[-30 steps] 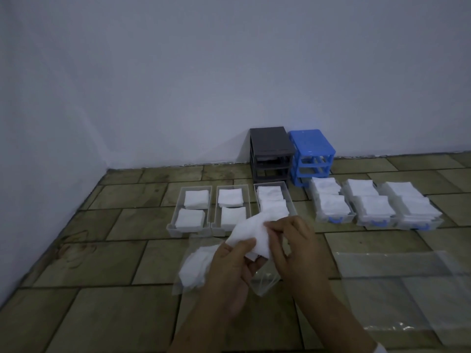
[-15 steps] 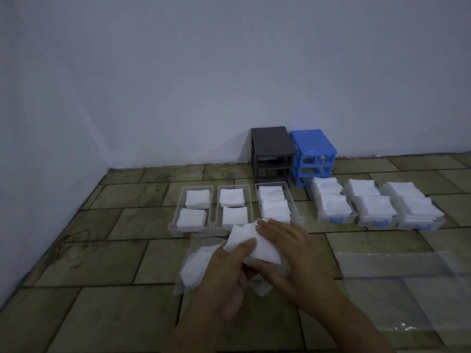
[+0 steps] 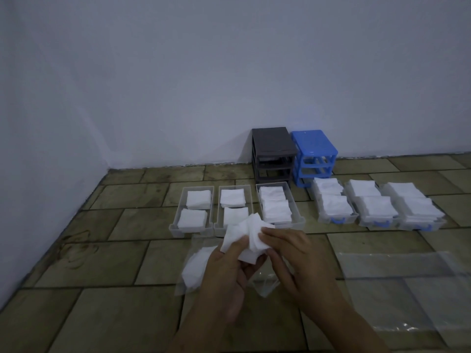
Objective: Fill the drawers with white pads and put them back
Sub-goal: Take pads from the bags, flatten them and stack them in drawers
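Note:
Both hands hold a bunch of white pads (image 3: 244, 238) above the floor. My left hand (image 3: 229, 271) grips the bunch from below, thumb on top. My right hand (image 3: 288, 253) pinches its right side. Just beyond stand three clear grey drawers: the left drawer (image 3: 178, 215) and the middle drawer (image 3: 218, 212) each hold two low stacks, the right grey drawer (image 3: 293, 202) is fuller. Three blue-handled drawers (image 3: 336, 220) heaped with pads sit to the right. A dark grey frame (image 3: 274, 154) and a blue frame (image 3: 314, 154) stand without drawers at the wall.
A clear plastic bag (image 3: 196, 271) with more white pads lies on the tiled floor under my left hand. A large flat clear bag (image 3: 407, 289) lies at the right. White walls (image 3: 76, 98) close off the back and left.
The pads in my hands have fanned apart and shifted a little. My right hand drew back from lying over the stack to pinching its right side.

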